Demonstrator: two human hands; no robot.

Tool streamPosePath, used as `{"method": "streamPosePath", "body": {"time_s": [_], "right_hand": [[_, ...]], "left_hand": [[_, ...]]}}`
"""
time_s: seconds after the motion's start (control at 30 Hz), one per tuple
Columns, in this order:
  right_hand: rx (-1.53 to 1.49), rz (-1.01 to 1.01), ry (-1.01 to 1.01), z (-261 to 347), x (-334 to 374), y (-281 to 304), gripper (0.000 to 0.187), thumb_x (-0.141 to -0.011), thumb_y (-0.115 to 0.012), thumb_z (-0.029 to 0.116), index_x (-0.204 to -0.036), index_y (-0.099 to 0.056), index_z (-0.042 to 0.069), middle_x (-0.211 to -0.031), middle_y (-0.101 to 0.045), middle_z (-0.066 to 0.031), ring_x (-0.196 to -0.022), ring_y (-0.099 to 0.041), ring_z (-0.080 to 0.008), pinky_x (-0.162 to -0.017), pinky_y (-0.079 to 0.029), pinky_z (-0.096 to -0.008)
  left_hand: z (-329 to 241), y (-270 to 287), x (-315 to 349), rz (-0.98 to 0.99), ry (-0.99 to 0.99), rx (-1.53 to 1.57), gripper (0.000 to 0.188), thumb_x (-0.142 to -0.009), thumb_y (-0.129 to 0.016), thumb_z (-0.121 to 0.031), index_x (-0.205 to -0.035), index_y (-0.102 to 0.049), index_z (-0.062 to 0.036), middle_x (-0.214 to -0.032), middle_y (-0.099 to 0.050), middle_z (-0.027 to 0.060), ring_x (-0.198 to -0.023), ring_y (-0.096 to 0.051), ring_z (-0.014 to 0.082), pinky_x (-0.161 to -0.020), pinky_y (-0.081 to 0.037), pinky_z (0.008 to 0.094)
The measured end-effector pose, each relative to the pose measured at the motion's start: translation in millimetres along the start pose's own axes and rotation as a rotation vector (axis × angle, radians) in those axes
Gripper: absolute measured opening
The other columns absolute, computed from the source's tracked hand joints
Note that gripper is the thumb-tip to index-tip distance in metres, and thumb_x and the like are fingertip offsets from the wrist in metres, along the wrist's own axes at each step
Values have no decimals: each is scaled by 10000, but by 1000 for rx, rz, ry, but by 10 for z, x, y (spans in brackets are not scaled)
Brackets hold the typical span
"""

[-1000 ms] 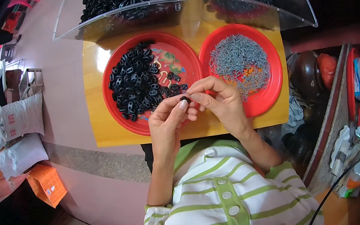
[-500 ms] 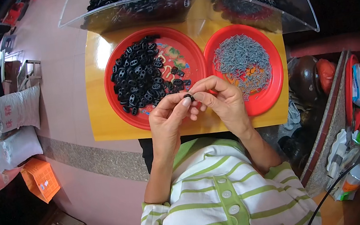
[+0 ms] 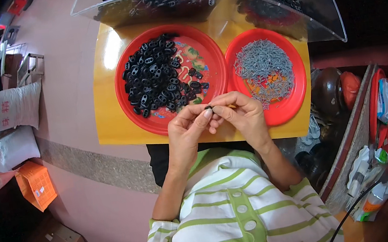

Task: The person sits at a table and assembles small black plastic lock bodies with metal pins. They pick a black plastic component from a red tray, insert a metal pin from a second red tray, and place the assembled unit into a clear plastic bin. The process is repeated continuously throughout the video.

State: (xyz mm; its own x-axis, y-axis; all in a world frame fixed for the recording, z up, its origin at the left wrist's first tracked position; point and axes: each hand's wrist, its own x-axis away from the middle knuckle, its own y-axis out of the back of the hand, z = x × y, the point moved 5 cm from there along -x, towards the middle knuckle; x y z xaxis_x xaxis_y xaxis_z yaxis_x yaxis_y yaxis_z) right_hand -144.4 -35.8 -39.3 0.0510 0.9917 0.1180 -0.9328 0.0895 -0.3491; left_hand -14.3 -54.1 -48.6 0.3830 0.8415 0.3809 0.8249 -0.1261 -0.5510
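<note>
My left hand (image 3: 186,131) is closed, pinching a small black plastic piece (image 3: 209,107) between thumb and fingertips. The thumb and index finger of my right hand (image 3: 244,119) meet at the same piece from the other side, so both hands hold it over the table's near edge. Just beyond, a red plate (image 3: 129,114) with a printed fruit pattern bears a heap of black oval two-holed plastic pieces (image 3: 151,77). To its right, a smaller red plate (image 3: 300,80) carries many thin, short grey pieces (image 3: 265,62). Whether a grey piece is between my fingers is hidden.
A clear plastic bin (image 3: 160,10) full of black pieces stands at the back, and a second clear bin (image 3: 322,18) with fewer stands beside it. The yellow tabletop (image 3: 109,110) lies under the plates. White sacks (image 3: 14,113) and an orange bag (image 3: 36,186) are at left.
The view has shifted slightly, so plates and bins appear a little farther right. Both hands stay together on the small black piece, with hardly any change of grip.
</note>
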Motion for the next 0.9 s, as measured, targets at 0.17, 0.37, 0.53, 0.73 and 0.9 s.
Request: {"method": "streamPosePath", "body": {"time_s": [0.17, 0.37, 0.53, 0.73, 0.9], "right_hand": [[338, 43, -14, 286, -47, -45, 102, -862, -591, 15, -957, -614, -12, -870, -642, -71, -736, -616, -94, -619, -501, -213], [795, 62, 315, 467, -120, -100, 59, -827, -613, -6, -884, -620, -20, -937, -591, -105, -742, -609, -102, -637, -516, -225], [463, 13, 114, 193, -83, -28, 64, -832, -611, -8, -894, -615, -20, -932, -576, -83, -744, -605, -99, -638, -510, -219], [243, 25, -89, 139, -164, -21, 108, -838, -625, 31, -940, -616, -5, -857, -612, -40, -729, -604, -83, -603, -481, -200], [564, -39, -60, 299, -492, -25, 144, -828, -639, 86, -934, -621, -10, -821, -638, -66, -709, -620, -109, -580, -469, -229]], "left_hand": [[-28, 20, -16, 25, -18, -38, 141, -889, -562, -36, -989, -606, 53, -826, -638, 72, -725, -599, 100, -663, -487, 213], [-66, 46, -10, -35, -160, -190, 163, -870, -564, 21, -1017, -623, 63, -895, -625, 86, -754, -621, 114, -684, -503, 210], [-21, 84, -46, -20, -187, -209, 161, -864, -573, 23, -1011, -626, 63, -921, -618, 88, -756, -622, 113, -684, -505, 206], [-32, 144, -73, -13, -107, -167, 156, -869, -577, 2, -1010, -624, 47, -923, -622, 86, -753, -617, 109, -676, -505, 214], [-29, 195, -89, 1, -70, -42, 110, -869, -564, -13, -950, -613, 43, -867, -635, 97, -711, -607, 116, -636, -501, 228]]}}
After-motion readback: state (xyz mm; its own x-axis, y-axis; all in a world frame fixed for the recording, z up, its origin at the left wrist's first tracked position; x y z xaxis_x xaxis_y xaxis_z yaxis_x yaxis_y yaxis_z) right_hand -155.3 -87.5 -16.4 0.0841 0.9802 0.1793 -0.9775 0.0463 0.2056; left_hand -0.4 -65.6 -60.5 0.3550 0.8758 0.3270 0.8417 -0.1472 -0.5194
